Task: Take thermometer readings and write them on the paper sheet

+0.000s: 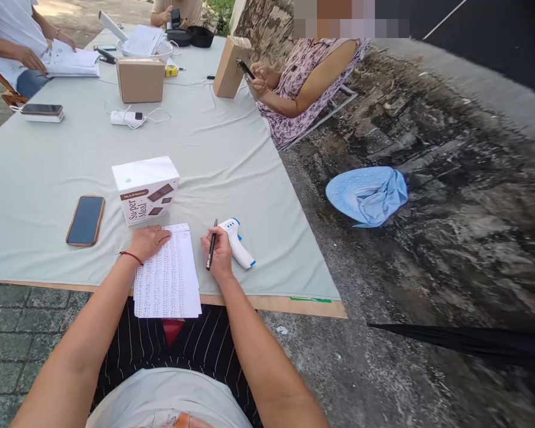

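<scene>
A stack of written sheets lies at the table's near edge, its lower end jutting past the edge. My left hand rests flat on the upper left of the sheets, fingers stretched out, a red cord on the wrist. To the right of the paper, my right hand grips a black pen, which points up and away. Just beyond that hand lies a white and blue infrared thermometer. A white "Super Meal" box stands behind my left hand. Left of the box is a phone.
Further back are a white power strip, a cardboard box, a tall carton, a basin of papers and black pans. Other people sit around the table. A blue hat lies on the ground at right.
</scene>
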Available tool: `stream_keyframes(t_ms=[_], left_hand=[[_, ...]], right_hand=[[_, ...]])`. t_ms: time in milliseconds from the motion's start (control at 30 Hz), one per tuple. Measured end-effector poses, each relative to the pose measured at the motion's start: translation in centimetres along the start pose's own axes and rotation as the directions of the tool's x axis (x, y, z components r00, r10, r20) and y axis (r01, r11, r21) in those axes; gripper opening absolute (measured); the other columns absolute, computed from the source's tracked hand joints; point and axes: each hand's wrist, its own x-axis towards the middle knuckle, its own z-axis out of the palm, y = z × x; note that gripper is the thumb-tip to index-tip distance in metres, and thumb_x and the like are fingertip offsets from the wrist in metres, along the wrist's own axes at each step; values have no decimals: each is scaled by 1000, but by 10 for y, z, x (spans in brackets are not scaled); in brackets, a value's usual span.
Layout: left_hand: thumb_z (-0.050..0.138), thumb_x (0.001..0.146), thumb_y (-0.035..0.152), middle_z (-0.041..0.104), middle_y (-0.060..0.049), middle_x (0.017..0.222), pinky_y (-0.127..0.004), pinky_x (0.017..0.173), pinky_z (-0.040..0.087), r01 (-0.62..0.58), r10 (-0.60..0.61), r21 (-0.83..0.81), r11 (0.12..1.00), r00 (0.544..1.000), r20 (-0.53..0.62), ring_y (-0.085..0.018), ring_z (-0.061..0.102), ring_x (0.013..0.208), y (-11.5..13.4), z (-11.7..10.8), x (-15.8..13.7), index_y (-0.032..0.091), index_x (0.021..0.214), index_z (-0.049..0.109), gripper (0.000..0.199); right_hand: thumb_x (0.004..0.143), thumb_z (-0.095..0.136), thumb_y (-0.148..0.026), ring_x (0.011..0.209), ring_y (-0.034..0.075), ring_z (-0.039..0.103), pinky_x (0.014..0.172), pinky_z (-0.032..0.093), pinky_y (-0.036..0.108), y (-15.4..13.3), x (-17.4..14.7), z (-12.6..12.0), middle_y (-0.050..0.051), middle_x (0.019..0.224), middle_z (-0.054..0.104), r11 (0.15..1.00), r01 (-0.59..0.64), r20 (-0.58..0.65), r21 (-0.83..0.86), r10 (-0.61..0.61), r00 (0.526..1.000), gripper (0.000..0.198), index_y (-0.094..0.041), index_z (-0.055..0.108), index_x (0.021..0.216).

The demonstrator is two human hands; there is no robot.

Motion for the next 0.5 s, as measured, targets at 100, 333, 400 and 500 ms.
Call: stream_keyframes(t_ms=[100, 333, 400, 500], left_hand=[[40, 103, 39, 72, -4, 91, -27, 58, 32, 4, -4, 8, 1000, 1000, 5, -18, 64, 82, 1, 0, -1, 27, 104, 74, 36], [40, 103, 38, 73, -4, 92, -27, 60, 34, 19, -19, -6, 1000, 1000, 4, -18, 65, 84, 3, 0, -1, 26, 102, 74, 36], [41, 103, 38, 73, -4, 92, -27, 61, 35, 16, -16, -21, 1000, 1000, -7, -18, 65, 85, 3, 0, -1, 26, 102, 74, 35], [41, 102, 39, 73, -4, 92, -27, 61, 36, 8, -9, -31, 999, 1000, -30, -18, 65, 84, 2, 2, -1, 26, 102, 74, 35]], right_hand=[[95, 46, -46, 67, 16, 57, 72, 51, 34, -9, -4, 4, -1, 73, 58, 994, -61, 7, 85, 61, 998, 32, -24, 63, 112], [73, 58, -38, 66, 18, 59, 66, 50, 34, -24, 3, 13, 2, 73, 67, 974, -215, -5, 77, 216, 976, 24, -20, 70, 85], [69, 57, -37, 63, 17, 57, 62, 49, 33, -25, 3, 16, 2, 69, 67, 975, -216, -32, 46, 218, 975, 22, -20, 68, 77], [68, 56, -39, 62, 17, 57, 61, 49, 32, -28, 2, 20, 2, 67, 67, 976, -215, -23, 31, 216, 976, 23, -20, 68, 72]])
